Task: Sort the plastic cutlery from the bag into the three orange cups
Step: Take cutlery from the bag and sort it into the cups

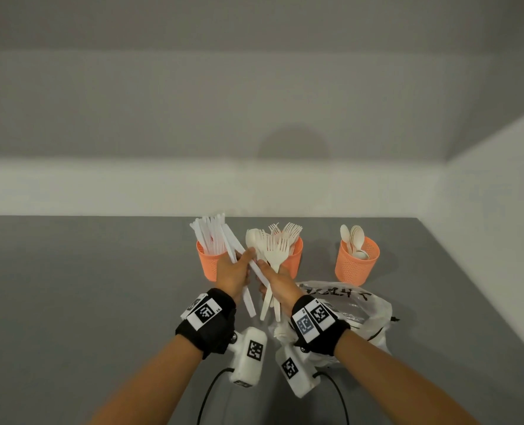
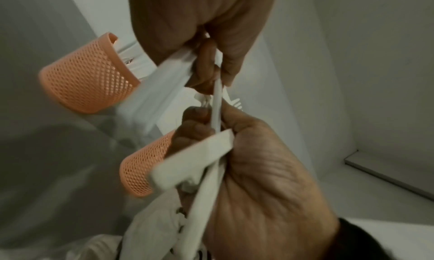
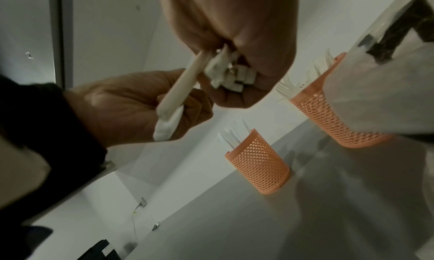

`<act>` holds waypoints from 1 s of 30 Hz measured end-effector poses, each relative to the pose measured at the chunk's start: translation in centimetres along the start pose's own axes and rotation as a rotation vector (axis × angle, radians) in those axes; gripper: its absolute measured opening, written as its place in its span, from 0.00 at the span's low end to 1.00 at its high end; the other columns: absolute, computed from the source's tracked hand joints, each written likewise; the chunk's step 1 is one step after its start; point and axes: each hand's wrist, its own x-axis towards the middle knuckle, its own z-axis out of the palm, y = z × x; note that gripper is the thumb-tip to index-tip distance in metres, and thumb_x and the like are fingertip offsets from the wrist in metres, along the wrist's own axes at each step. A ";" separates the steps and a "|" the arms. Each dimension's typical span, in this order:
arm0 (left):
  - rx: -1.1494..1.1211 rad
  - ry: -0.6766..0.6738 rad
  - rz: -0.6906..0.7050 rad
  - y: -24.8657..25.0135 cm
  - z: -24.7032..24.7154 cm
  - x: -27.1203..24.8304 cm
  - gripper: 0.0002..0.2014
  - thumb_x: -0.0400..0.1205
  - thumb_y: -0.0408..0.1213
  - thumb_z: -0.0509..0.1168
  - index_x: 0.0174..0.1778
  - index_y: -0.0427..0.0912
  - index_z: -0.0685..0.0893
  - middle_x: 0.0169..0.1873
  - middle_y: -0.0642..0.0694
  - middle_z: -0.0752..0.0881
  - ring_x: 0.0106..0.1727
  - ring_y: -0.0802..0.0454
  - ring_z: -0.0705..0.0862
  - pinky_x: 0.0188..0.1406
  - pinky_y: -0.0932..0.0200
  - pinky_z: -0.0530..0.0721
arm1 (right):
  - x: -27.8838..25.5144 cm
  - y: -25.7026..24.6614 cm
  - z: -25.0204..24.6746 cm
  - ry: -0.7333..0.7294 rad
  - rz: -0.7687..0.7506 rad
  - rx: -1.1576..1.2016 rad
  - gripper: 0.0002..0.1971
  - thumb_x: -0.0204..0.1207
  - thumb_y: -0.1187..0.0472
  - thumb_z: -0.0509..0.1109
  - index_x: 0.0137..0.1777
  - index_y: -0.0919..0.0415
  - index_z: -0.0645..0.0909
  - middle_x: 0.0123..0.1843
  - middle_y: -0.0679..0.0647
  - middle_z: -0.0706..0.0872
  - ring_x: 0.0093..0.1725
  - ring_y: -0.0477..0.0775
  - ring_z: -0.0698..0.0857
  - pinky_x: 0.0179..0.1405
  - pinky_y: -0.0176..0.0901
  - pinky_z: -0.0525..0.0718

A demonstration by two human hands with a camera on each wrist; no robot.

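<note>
Three orange mesh cups stand in a row: the left cup [image 1: 209, 268] holds knives, the middle cup [image 1: 296, 256] forks, the right cup [image 1: 357, 265] spoons. My left hand [image 1: 244, 259] grips a few white knives [image 1: 250, 305] in front of the left cup. Close beside it, my right hand [image 1: 266, 269] grips a mixed bundle of forks [image 1: 278, 250] with a spoon [image 1: 252, 237], heads up. In the right wrist view the right hand [image 3: 234, 89] clenches the handle ends, and the left hand [image 3: 183, 104] holds a knife handle [image 3: 178, 93]. The plastic bag [image 1: 358, 308] lies crumpled at the right.
The cups stand near the back edge of the grey table [image 1: 86, 286], against a pale wall [image 1: 193, 185]. Another wall bounds the table on the right. The bag lies just in front of the right cup. Camera cables [image 1: 208, 394] trail under my wrists.
</note>
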 end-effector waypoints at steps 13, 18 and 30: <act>0.127 0.345 0.180 2.6 -5.5 6.7 0.20 0.85 0.46 0.58 0.27 0.43 0.72 0.23 0.44 0.74 0.22 0.51 0.75 0.31 0.57 0.76 | 1.2 -1.1 -1.6 0.017 0.078 -0.057 0.13 0.81 0.51 0.63 0.62 0.53 0.77 0.29 0.49 0.70 0.14 0.40 0.66 0.14 0.31 0.67; 0.139 0.388 0.319 5.0 -5.0 10.1 0.21 0.84 0.50 0.56 0.28 0.44 0.68 0.24 0.45 0.71 0.24 0.53 0.73 0.21 0.69 0.76 | 2.3 -1.8 -2.0 -0.004 0.087 -0.034 0.13 0.81 0.48 0.61 0.60 0.52 0.79 0.27 0.50 0.72 0.16 0.40 0.65 0.13 0.32 0.64; 0.444 0.242 0.306 -0.1 -3.4 13.8 0.06 0.84 0.36 0.58 0.51 0.38 0.75 0.41 0.38 0.82 0.40 0.46 0.79 0.46 0.52 0.78 | 4.4 -1.1 -2.9 -0.047 0.120 -0.030 0.11 0.83 0.50 0.59 0.58 0.50 0.80 0.27 0.49 0.72 0.18 0.41 0.65 0.16 0.32 0.65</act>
